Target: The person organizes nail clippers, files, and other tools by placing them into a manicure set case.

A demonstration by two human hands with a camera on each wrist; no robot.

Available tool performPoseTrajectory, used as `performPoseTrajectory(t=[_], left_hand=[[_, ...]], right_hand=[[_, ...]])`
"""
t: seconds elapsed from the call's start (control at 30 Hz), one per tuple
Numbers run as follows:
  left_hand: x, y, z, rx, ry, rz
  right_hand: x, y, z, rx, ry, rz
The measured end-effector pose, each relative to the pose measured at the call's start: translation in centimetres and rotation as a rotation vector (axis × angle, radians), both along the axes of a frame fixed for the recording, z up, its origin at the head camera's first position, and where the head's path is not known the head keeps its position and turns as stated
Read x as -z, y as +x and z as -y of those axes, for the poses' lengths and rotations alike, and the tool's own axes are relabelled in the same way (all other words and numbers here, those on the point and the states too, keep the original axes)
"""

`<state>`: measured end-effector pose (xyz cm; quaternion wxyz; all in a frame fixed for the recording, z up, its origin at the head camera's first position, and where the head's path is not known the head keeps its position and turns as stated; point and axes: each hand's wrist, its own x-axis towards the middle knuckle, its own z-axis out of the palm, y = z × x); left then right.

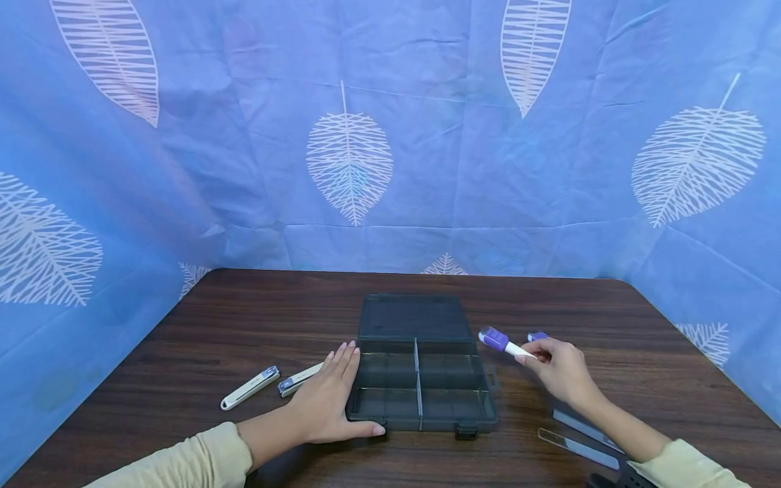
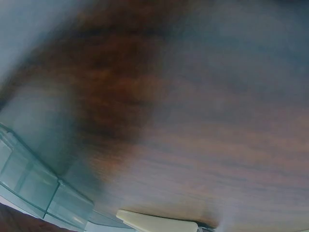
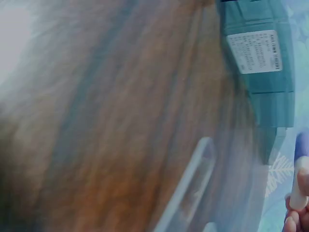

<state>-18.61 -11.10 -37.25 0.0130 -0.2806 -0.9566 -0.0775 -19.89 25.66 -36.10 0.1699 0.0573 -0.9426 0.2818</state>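
A dark translucent organizer box [image 1: 418,410] sits on the table with its lid [image 1: 415,318] folded back; its open compartments show nothing inside. My left hand [image 1: 326,403] rests along the box's left side, fingers straight and thumb at the front corner. Right of the box, my right hand [image 1: 558,369] pinches a small purple nail polish bottle [image 1: 497,339] by its long white cap. A second purple bottle [image 1: 537,336] shows partly behind that hand. Beside the left hand lie two nail clippers, one whole [image 1: 250,388] and one [image 1: 299,379] partly covered by the fingers.
Two glass nail files, one in front [image 1: 579,449] and one behind [image 1: 586,430], lie under the right forearm. A black object [image 1: 634,478] shows at the bottom edge near the right sleeve. Blue leaf-patterned cloth [image 1: 415,169] hangs around the dark wooden table [image 1: 274,305].
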Motion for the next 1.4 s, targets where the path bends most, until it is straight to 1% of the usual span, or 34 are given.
performPoseTrajectory(t=[0.17, 0.27, 0.43, 0.63, 0.87, 1.0, 1.1, 1.23, 1.3, 1.4], left_hand=[[0.2, -0.1, 0.1, 0.002, -0.005, -0.008], [0.2, -0.2, 0.1, 0.003, -0.006, -0.012], [0.2, -0.3, 0.0, -0.001, -0.001, -0.01], [0.1, -0.4, -0.1, -0.01, 0.007, 0.003], [0.2, -0.5, -0.1, -0.011, 0.005, 0.0], [0.2, -0.5, 0.0, -0.004, 0.002, 0.002], [0.2, -0.4, -0.1, 0.0, 0.005, 0.009], [0.1, -0.5, -0.2, 0.01, 0.007, 0.014], [0.1, -0.5, -0.2, 0.015, 0.005, 0.011], [0.1, -0.6, -0.3, 0.018, 0.001, 0.01]], right_hand=[[-0.5, -0.2, 1.0, -0.068, -0.018, -0.046], [-0.8, -0.3, 1.6, -0.106, -0.029, -0.056], [-1.2, -0.8, 2.7, -0.18, -0.032, -0.033], [-1.5, -1.5, 4.2, -0.268, -0.008, 0.008], [-1.3, -2.8, 5.5, -0.368, 0.039, -0.003], [-1.2, -3.3, 6.3, -0.417, 0.09, 0.003], [-1.0, -3.6, 6.5, -0.426, 0.144, 0.007], [-0.9, -3.8, 6.7, -0.423, 0.211, -0.013], [-0.9, -3.9, 6.9, -0.415, 0.263, -0.027], [-1.1, -3.8, 7.3, -0.399, 0.412, -0.065]])
